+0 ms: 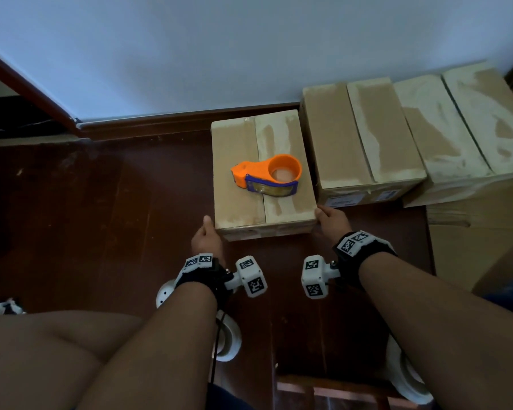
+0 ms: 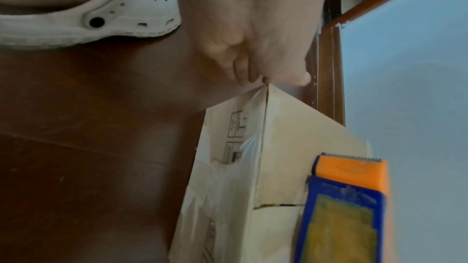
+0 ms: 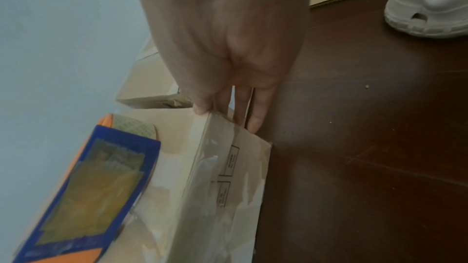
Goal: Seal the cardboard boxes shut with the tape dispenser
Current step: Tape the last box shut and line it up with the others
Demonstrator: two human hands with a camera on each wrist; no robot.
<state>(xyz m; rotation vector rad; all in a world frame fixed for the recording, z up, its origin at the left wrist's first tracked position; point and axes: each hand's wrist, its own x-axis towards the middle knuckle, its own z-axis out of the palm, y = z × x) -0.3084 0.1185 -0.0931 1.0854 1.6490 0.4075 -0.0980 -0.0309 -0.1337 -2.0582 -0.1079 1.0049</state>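
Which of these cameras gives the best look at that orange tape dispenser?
The head view: it shows the whole tape dispenser lying on the small cardboard box, orange ring and blue front included. The left wrist view catches only its serrated cutter end, blurred; the right wrist view shows a close, cropped slice of its blue face.

A small brown cardboard box (image 1: 243, 179) is set on the dark wooden floor, flaps closed, a seam running down the middle of its top; pale torn patches are seen on the right flap. Printed labels and clear film are seen on its near side. An orange tape dispenser (image 1: 265, 176) with a blue front is laid on its side on the box top, across the seam. Two larger boxes (image 1: 362, 143) (image 1: 462, 128), also closed and patchy, are lined up just beside it along the wall.
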